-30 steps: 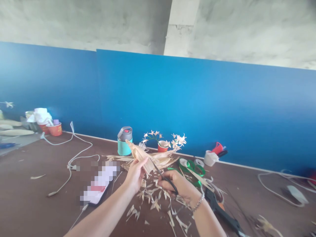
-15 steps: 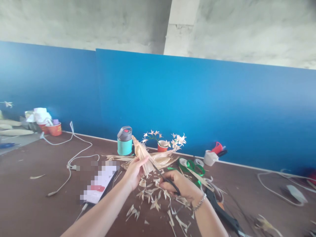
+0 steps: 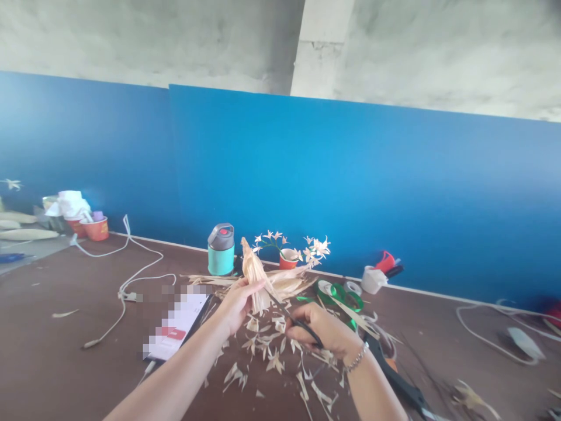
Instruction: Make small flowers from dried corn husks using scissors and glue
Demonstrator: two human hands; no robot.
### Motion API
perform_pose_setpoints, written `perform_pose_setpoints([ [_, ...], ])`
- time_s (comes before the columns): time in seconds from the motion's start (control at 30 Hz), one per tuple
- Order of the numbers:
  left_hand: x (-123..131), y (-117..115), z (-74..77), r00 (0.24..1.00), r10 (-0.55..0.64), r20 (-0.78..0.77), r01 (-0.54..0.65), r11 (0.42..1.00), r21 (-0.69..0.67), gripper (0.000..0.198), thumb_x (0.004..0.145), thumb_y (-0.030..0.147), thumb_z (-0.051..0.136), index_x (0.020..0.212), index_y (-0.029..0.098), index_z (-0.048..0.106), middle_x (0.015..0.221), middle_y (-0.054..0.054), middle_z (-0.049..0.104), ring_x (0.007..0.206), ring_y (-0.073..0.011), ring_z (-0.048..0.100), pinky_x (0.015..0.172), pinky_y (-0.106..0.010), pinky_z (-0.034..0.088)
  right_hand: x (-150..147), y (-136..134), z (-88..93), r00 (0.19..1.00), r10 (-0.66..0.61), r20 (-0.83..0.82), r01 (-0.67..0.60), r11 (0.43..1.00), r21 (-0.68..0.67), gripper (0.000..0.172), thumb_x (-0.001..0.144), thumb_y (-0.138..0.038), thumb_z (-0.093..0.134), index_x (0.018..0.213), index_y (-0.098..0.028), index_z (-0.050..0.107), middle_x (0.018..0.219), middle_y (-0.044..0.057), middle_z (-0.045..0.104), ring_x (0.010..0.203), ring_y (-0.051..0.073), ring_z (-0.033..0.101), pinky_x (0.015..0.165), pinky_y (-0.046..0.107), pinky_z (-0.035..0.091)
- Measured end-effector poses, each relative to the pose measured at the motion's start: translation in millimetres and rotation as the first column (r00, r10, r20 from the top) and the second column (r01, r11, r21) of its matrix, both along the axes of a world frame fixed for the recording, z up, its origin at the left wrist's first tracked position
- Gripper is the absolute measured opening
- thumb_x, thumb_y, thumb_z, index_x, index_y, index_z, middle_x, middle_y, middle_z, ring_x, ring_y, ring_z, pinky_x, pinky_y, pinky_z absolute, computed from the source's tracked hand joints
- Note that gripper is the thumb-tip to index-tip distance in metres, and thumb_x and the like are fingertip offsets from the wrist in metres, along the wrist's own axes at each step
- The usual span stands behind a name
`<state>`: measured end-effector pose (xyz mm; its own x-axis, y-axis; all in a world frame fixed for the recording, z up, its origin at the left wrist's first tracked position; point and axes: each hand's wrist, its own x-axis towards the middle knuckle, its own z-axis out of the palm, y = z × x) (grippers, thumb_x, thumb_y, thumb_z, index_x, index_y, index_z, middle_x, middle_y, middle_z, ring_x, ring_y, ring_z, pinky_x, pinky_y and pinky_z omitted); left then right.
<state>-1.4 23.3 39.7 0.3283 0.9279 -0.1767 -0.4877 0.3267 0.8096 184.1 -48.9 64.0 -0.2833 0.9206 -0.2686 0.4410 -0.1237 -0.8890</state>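
Pinched between the fingers of my left hand (image 3: 239, 301) is a pale dried husk (image 3: 254, 269), its pointed tip upward. My right hand (image 3: 318, 328) is closed around the handles of black scissors (image 3: 302, 325); the blades reach up-left to the husk's right edge, near my left fingertips. Cut husk pieces and small star-shaped husk flowers (image 3: 275, 362) lie scattered on the brown table below my hands. More husk (image 3: 287, 283) lies just behind them. Whether the blades are parted is too small to tell.
Behind stand a teal bottle (image 3: 221, 259) and a red cup (image 3: 288, 259) with husk flowers. A phone (image 3: 179, 327) and white cables (image 3: 144, 263) are left. Green ribbon (image 3: 350, 298), a white cup (image 3: 373, 280) and a black tool (image 3: 397, 377) are right.
The husk in my left hand has turned more upright, its tip shifting right. My right hand and the scissors have moved very slightly right.
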Motion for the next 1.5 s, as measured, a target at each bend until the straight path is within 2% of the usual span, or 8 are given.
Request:
perform_pose_setpoints([
  [0.13, -0.5, 3.1, -2.9, 0.999, -0.022, -0.026, 0.023, 1.0, 0.022, 0.026, 0.058, 0.021, 0.077, 0.08, 0.012, 0.064, 0.065, -0.005, 0.07, 0.061, -0.0175, 0.065, 0.056, -0.024, 0.049, 0.6, 0.2, 2.0, 0.998, 0.005, 0.056, -0.004, 1.0, -0.008, 0.013, 0.069, -0.026, 0.061, 0.073, -0.014, 0.062, 0.04, -0.008, 0.043, 0.036, 0.004, 0.037, 0.037, 0.015, 0.028],
  [0.27, -0.3, 4.5, -3.9, 0.998, -0.013, -0.064, 0.015, 0.999, 0.029, 0.026, 0.056, 0.021, 0.077, 0.077, 0.013, 0.065, 0.065, -0.004, 0.07, 0.058, -0.016, 0.063, 0.055, -0.025, 0.048, -0.8, 0.2, 3.9, 0.996, -0.017, 0.082, 0.018, 1.0, -0.015, 0.013, 0.068, -0.025, 0.064, 0.073, -0.013, 0.064, 0.04, -0.008, 0.045, 0.035, 0.004, 0.037, 0.037, 0.015, 0.029],
  [0.5, -2.8, 4.3, -3.9, 0.987, 0.082, -0.137, -0.068, 0.992, 0.106, 0.025, 0.056, 0.028, 0.076, 0.073, 0.015, 0.064, 0.058, 0.0, 0.066, 0.051, -0.0135, 0.059, 0.051, -0.023, 0.044, 2.2, 1.5, -3.2, 0.999, 0.04, -0.003, -0.04, 0.995, -0.095, 0.019, 0.07, -0.03, 0.063, 0.08, -0.014, 0.065, 0.049, -0.003, 0.057, 0.041, 0.007, 0.049, 0.04, 0.015, 0.037],
  [0.77, -3.1, 6.2, -5.5, 0.985, 0.108, -0.136, -0.089, 0.986, 0.143, 0.024, 0.058, 0.029, 0.075, 0.074, 0.015, 0.065, 0.058, -0.001, 0.066, 0.05, -0.0139, 0.059, 0.05, -0.023, 0.044, 2.9, 3.1, -7.3, 0.996, 0.053, 0.073, -0.048, 0.996, -0.071, 0.022, 0.07, -0.033, 0.065, 0.081, -0.014, 0.067, 0.049, -0.004, 0.055, 0.039, 0.006, 0.047, 0.038, 0.014, 0.037],
  [1.07, -1.3, 2.3, -3.6, 0.986, 0.11, -0.129, -0.094, 0.988, 0.125, 0.025, 0.057, 0.028, 0.076, 0.074, 0.014, 0.065, 0.058, -0.002, 0.066, 0.05, -0.0142, 0.059, 0.049, -0.023, 0.046, 0.5, 2.3, -0.4, 0.992, 0.044, 0.117, -0.035, 0.997, -0.074, 0.019, 0.071, -0.03, 0.064, 0.081, -0.014, 0.067, 0.046, -0.004, 0.054, 0.037, 0.005, 0.045, 0.035, 0.014, 0.032],
  [1.3, -0.5, 6.7, -10.1, 0.984, 0.156, -0.087, -0.144, 0.982, 0.125, 0.023, 0.059, 0.027, 0.076, 0.074, 0.014, 0.063, 0.058, 0.0, 0.066, 0.051, -0.0126, 0.06, 0.049, -0.021, 0.041, -1.9, 1.8, 1.7, 0.992, 0.021, 0.126, -0.012, 0.998, -0.068, 0.018, 0.069, -0.029, 0.066, 0.08, -0.014, 0.068, 0.047, -0.004, 0.054, 0.038, 0.006, 0.045, 0.037, 0.015, 0.033],
  [1.5, 1.2, 5.3, -11.7, 0.992, 0.123, -0.031, -0.117, 0.983, 0.141, 0.026, 0.057, 0.026, 0.078, 0.076, 0.014, 0.064, 0.064, -0.002, 0.069, 0.056, -0.015, 0.062, 0.05, -0.022, 0.042, -1.7, 3.8, -4.0, 0.994, 0.019, 0.104, -0.014, 0.999, -0.052, 0.017, 0.069, -0.027, 0.064, 0.079, -0.014, 0.067, 0.047, -0.004, 0.054, 0.039, 0.006, 0.046, 0.037, 0.014, 0.037],
])
